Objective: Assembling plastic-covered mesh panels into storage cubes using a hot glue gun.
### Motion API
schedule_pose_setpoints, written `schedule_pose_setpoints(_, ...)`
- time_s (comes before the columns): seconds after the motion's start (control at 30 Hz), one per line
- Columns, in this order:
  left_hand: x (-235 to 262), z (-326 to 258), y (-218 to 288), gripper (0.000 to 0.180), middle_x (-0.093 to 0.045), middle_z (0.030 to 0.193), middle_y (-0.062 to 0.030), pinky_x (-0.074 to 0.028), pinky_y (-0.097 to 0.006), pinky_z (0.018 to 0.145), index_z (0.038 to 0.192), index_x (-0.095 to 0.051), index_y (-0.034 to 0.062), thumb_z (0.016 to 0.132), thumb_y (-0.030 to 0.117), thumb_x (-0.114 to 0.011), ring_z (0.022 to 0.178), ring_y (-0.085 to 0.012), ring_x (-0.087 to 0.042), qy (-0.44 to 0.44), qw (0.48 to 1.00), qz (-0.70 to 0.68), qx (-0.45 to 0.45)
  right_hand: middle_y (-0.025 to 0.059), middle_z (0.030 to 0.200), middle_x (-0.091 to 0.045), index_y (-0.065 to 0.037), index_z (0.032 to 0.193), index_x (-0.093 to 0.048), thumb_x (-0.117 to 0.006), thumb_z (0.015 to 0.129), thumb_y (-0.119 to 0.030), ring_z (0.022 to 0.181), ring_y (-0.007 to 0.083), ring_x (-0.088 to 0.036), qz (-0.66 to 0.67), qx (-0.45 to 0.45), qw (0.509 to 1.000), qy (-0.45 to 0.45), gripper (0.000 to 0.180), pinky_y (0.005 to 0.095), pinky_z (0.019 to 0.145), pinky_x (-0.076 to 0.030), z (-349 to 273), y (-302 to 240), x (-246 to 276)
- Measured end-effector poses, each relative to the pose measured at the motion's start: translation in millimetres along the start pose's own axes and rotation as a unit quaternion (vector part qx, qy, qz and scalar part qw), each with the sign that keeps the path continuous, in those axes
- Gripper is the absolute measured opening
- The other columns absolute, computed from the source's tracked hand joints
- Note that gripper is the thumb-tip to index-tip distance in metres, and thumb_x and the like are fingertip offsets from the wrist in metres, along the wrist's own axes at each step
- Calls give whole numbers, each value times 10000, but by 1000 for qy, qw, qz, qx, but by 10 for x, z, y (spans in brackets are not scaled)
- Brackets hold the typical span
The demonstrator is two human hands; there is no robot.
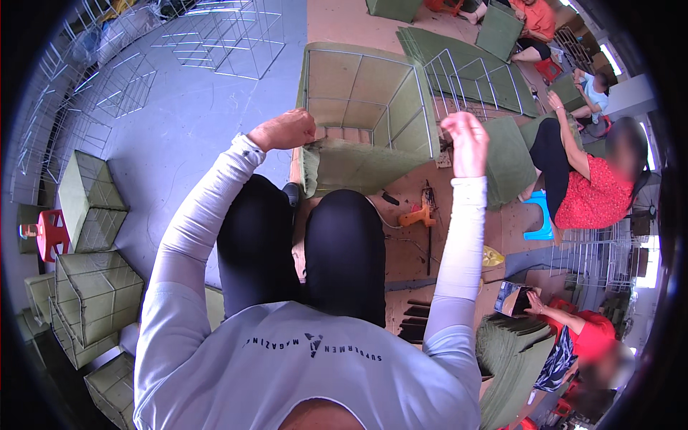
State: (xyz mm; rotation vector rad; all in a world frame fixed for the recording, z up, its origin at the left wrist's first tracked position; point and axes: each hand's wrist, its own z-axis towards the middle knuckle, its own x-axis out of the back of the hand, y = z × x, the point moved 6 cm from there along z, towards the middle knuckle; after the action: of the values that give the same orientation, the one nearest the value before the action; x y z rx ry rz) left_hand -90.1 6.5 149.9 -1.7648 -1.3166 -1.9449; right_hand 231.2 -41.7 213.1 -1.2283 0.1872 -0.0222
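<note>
Olive-green fabric-lined wire-frame box (pixel 369 107) lay open on brown floor (pixel 337 21) before knees. Left hand (pixel 285 130) was clenched on box's near-left fabric edge. Right hand (pixel 466 140), raised at right corner, pinched closed; what it pinched, cannot tell. Orange glue gun (pixel 419 215) lay nearby.

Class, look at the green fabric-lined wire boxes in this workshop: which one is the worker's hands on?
The open-topped box straight ahead, past the knees. The left hand and right hand are raised at its near corners; the finished boxes stacked at the left stand untouched.

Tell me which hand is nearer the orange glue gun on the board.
Right. The right hand is raised just above and right of the glue gun; the left hand is farther off, across the green-lined wire frame.
</note>
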Motion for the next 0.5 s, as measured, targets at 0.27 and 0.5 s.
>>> schedule_pose_setpoints(0.27,14,-21,-45,132,-626,855,-164,-463,-393,832,784,-650,-13,762,110,-606,928,-315,-579,3,1000,-4,2,14,776,-456,-85,842,-513,-565,948,-253,698,123,-423,245,11,955,167,205,278,637,-389,-312,-174,1693)
schedule_pose_setpoints(0.5,-17,79,-3,129,-616,859,-147,-457,-391,835,774,-637,-12,761,114,-612,933,-311,-570,-14,1000,-8,-1,-49,603,-411,-161,722,-463,-562,941,-285,503,87,-390,223,34,900,373,270,254,471,-348,-1977,-241,4788)
